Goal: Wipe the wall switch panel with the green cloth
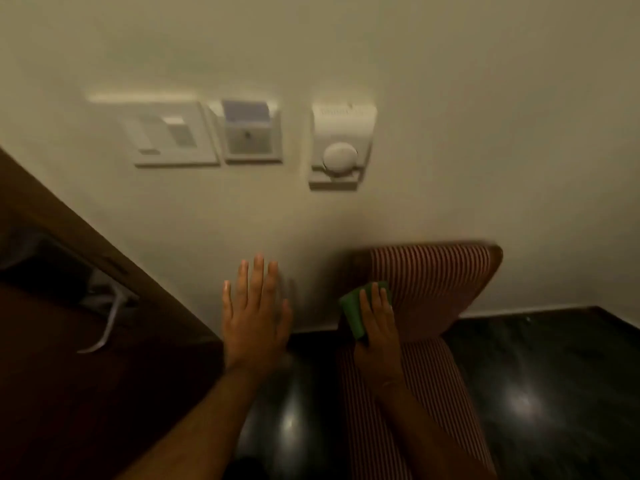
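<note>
A white wall switch panel [169,135] is mounted on the cream wall at upper left, with a key-card holder [251,133] touching its right side and a round-dial control [341,147] further right. My right hand [377,323] lies over a folded green cloth [355,311] in front of the striped chair, well below the panel. My left hand [254,313] is spread flat with fingers apart against the wall, below the card holder, holding nothing.
A red-and-cream striped chair [436,282] stands against the wall at lower right. A dark wooden door [69,341] with a metal lever handle [110,323] fills the left. The floor [554,375] is dark and glossy.
</note>
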### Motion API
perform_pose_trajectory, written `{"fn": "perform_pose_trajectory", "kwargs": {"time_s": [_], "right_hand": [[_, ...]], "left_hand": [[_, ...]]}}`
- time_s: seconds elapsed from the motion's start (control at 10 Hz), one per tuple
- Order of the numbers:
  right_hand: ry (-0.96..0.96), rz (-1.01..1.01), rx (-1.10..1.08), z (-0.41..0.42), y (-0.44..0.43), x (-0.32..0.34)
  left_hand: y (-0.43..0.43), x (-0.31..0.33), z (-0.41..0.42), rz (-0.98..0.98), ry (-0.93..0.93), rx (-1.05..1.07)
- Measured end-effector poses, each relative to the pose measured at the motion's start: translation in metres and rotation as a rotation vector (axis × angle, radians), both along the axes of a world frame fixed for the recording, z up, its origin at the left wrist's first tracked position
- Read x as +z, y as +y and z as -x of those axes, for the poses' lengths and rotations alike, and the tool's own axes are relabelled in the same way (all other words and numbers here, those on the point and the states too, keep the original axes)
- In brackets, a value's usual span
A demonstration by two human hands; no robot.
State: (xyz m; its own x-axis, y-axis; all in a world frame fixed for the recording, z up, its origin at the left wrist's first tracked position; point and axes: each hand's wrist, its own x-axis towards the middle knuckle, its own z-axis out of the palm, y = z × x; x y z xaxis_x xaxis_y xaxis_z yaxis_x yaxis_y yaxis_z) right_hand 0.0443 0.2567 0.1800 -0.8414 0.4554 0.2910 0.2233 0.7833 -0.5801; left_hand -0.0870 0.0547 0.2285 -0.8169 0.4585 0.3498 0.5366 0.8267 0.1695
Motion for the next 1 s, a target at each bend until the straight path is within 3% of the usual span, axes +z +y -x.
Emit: {"fn": "perform_pose_trajectory", "kwargs": {"time_s": [0.3, 0.6, 0.8, 1.0], "right_hand": [[-0.520, 0.170, 0.038, -0.075, 0.060, -0.177], [-0.762, 0.206, 0.075, -0.077, 0.084, -0.298], [-0.973, 0.091, 0.126, -0.078, 0.080, -0.305], [-0.762, 0.061, 0.109, -0.060, 0.075, -0.225]], "left_hand": [[0.052, -0.176, -0.086, 0.186, -0.321, -0.149], [0.079, -0.293, -0.101, 0.281, -0.350, -0.181], [0.064, -0.295, -0.101, 0.376, -0.345, -0.193], [0.040, -0.226, -0.090, 0.321, -0.309, -0.106]]}}
